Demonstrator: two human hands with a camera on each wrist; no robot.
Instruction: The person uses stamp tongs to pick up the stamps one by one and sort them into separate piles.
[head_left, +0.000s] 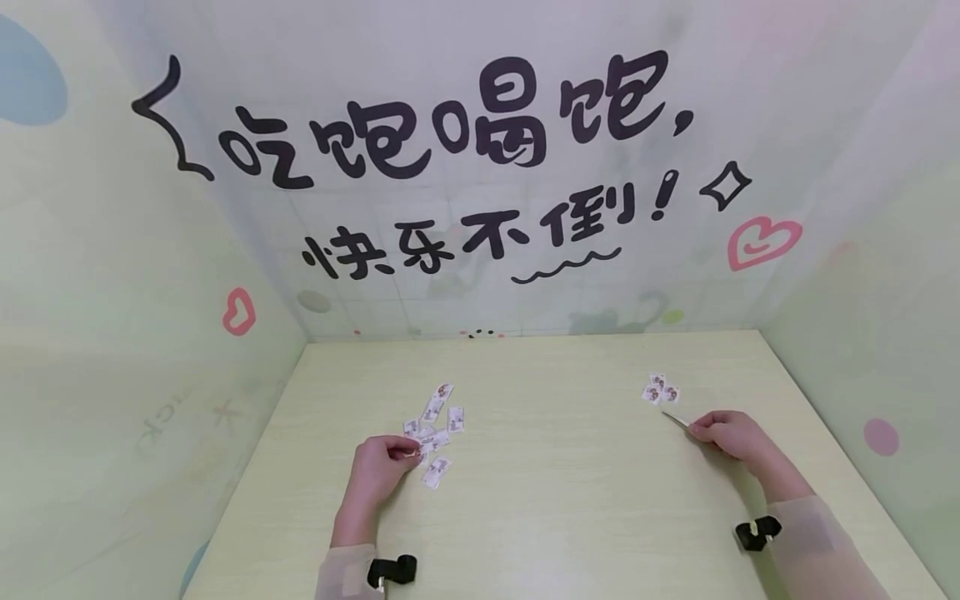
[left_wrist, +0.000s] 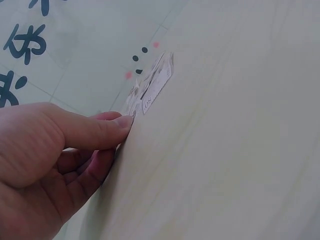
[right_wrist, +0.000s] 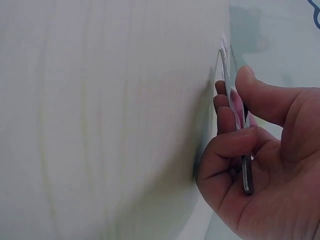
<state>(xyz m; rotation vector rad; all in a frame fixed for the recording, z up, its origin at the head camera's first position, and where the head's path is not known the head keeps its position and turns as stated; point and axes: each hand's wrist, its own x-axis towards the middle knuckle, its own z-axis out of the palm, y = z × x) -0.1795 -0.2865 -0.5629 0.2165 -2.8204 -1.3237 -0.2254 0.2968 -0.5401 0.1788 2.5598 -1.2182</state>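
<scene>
In the head view, several small white postage stamps with printed pictures lie loosely overlapped at the left of the table. At their near left edge is my left hand, its thumb and forefinger pinching a stamp that they mostly hide. The left wrist view shows the same hand low at the tabletop, with stamps just beyond the fingertips. On the right, my right hand holds metal tweezers. Their tips point toward a small group of stamps, apart from it in the head view.
The pale wooden table meets a printed back wall with large dark lettering. Side walls close it in at left and right. A black device sits at each wrist.
</scene>
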